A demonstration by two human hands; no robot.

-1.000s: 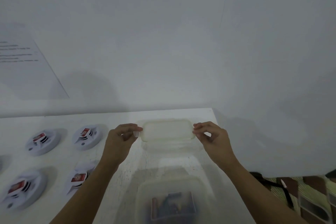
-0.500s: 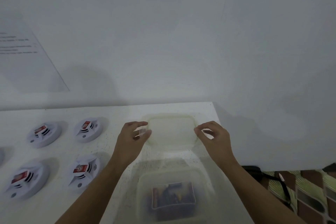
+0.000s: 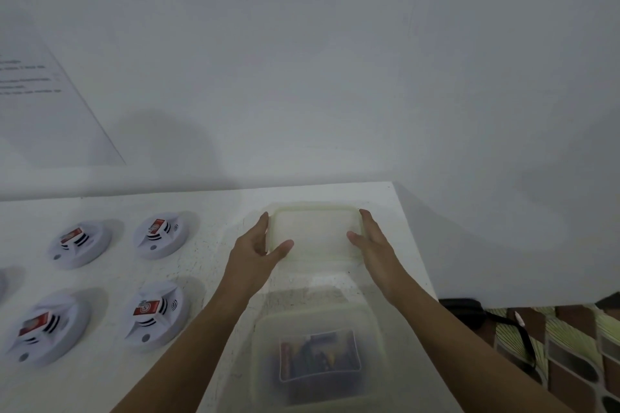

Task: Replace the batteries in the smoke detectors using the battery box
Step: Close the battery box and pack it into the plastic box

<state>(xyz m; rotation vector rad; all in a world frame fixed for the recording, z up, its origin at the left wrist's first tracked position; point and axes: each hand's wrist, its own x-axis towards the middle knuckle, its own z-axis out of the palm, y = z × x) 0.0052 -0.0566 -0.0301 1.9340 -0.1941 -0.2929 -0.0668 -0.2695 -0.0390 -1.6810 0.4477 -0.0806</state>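
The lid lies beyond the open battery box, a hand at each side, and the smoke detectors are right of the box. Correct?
Not quite: the head view shows the smoke detectors left of the battery box. The lid, with left hand and right hand beside it, is as you say.

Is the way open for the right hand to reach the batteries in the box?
Probably yes. The battery box stands uncovered, nearer the person than the right hand; its lid lies on the table beyond. The hand rests open against the lid's right edge, holding nothing, with nothing between.
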